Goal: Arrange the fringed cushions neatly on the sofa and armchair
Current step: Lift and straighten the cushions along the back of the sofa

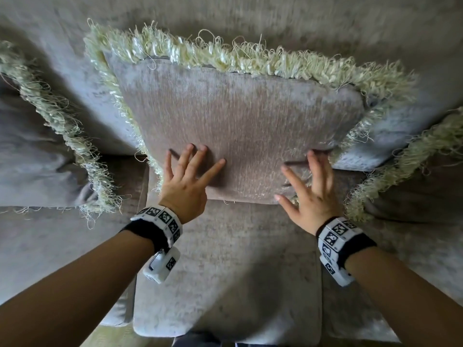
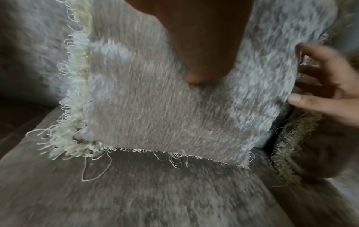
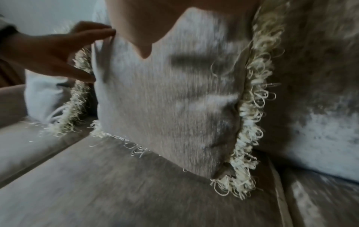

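Observation:
A grey-brown cushion (image 1: 238,128) with a cream fringe stands upright on the sofa seat (image 1: 225,271), leaning on the backrest. My left hand (image 1: 193,169) has its fingers spread straight against the cushion's lower left face. My right hand (image 1: 308,181) is spread the same way at the lower right edge. Neither hand grips anything. The left wrist view shows the cushion (image 2: 165,107) close up with my right hand (image 2: 326,92) at its side. In the right wrist view the cushion (image 3: 169,99) fills the middle and my left hand (image 3: 64,55) touches its far edge.
A second fringed cushion (image 1: 37,146) lies at the left of the sofa, and a third fringed cushion (image 1: 413,171) sits at the right. The sofa backrest (image 1: 250,18) runs across the top. The seat's front edge is near my body.

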Tool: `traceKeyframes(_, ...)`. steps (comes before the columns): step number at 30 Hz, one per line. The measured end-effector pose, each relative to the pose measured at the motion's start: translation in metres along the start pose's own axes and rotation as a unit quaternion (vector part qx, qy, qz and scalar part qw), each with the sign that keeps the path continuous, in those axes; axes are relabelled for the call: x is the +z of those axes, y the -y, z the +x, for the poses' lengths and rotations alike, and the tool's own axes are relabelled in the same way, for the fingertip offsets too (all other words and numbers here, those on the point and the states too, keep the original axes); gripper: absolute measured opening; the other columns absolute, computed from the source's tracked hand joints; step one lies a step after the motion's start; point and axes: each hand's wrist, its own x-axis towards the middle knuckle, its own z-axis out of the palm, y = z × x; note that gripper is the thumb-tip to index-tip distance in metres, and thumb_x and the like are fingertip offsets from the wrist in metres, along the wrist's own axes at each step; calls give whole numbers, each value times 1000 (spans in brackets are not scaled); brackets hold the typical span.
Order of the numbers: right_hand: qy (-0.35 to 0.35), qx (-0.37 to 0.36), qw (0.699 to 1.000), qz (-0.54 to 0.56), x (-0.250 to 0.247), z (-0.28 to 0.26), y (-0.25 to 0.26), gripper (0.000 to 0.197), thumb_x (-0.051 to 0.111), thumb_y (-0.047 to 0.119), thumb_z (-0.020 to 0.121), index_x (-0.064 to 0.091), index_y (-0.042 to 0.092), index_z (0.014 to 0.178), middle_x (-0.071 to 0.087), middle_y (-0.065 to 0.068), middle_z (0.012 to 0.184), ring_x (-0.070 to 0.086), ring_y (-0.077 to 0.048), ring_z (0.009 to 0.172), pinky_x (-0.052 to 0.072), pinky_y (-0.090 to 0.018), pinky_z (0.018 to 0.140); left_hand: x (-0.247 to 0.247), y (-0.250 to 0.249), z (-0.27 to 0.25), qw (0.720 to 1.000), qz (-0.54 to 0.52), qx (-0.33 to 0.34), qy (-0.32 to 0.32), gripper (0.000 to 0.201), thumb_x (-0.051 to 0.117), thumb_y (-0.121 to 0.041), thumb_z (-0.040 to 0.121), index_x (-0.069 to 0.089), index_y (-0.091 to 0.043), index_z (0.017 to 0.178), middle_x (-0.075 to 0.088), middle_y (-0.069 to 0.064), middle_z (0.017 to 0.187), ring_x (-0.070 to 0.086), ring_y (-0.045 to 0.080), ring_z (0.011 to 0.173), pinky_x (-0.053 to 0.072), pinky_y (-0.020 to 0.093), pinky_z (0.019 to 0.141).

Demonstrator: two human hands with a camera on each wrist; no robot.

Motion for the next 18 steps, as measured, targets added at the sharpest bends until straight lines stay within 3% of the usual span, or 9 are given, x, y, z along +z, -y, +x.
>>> traceKeyframes(2, 53, 22, 998, -35, 5, 5, 1, 82, 63, 55, 83, 17, 43, 151, -10, -8, 161, -7, -44, 144, 33, -67, 103, 8, 7, 2, 1000, 22, 18, -1, 90, 62, -16, 69, 29, -37, 149, 23, 10, 156, 20, 37, 144, 13, 72, 109)
traceKeyframes(4, 74, 27, 994, -78, 11, 11, -4, 85, 60, 56, 85, 9, 42, 152, -16, -11, 161, -11, -45, 145, 14, -66, 113, 12, 14, 4, 999, 39, 37, 5, 91, 59, -14, 68, 27, -37, 150, 20, 8, 157, 18, 35, 146, 14, 74, 107)
traceKeyframes(6, 88, 32, 990, -109, 16, 18, -11, 91, 62, 54, 84, 6, 40, 153, -20, -12, 160, -13, -44, 145, 4, -64, 115, 12, 19, 5, 997, 51, 52, 24, 92, 57, -14, 68, 24, -37, 151, 15, 7, 160, 13, 32, 148, 13, 75, 106)
traceKeyframes(9, 114, 38, 984, -134, 13, 18, -21, 99, 65, 46, 81, 1, 33, 155, -23, -12, 159, -14, -41, 146, 2, -63, 115, 6, 24, -1, 996, 51, 42, 58, 94, 57, -13, 67, 23, -37, 152, 8, 4, 162, 6, 30, 149, 11, 73, 108)
traceKeyframes(12, 185, 101, 968, -136, -4, 5, -23, 102, 60, 46, 84, -11, 24, 154, -22, -13, 159, -10, -40, 147, 4, -60, 116, -8, 22, -13, 994, 23, 4, 105, 97, 64, -12, 63, 28, -34, 150, 15, 9, 161, 14, 35, 148, 13, 67, 112)
traceKeyframes(14, 218, 168, 957, -95, -26, -6, -22, 94, 55, 44, 88, -8, 22, 154, -4, -13, 162, 8, -36, 147, 16, -55, 116, -26, 20, -16, 989, -11, -27, 144, 95, 71, -17, 62, 33, -32, 148, 25, 11, 156, 25, 37, 142, 27, 60, 109)
traceKeyframes(16, 217, 194, 955, -61, -59, -10, -21, 76, 53, 40, 91, 12, 19, 152, 23, -12, 158, 31, -33, 140, 33, -50, 109, -52, 16, -6, 981, -53, -54, 177, 87, 71, -23, 68, 34, -31, 145, 38, 10, 146, 39, 36, 128, 42, 55, 98)
traceKeyframes(18, 211, 201, 956, -28, -91, -10, -21, 60, 52, 36, 92, 33, 18, 146, 45, -11, 144, 46, -32, 127, 42, -46, 100, -78, 8, 7, 970, -104, -73, 206, 69, 66, -26, 77, 40, -29, 141, 49, 8, 135, 47, 33, 116, 47, 51, 91)
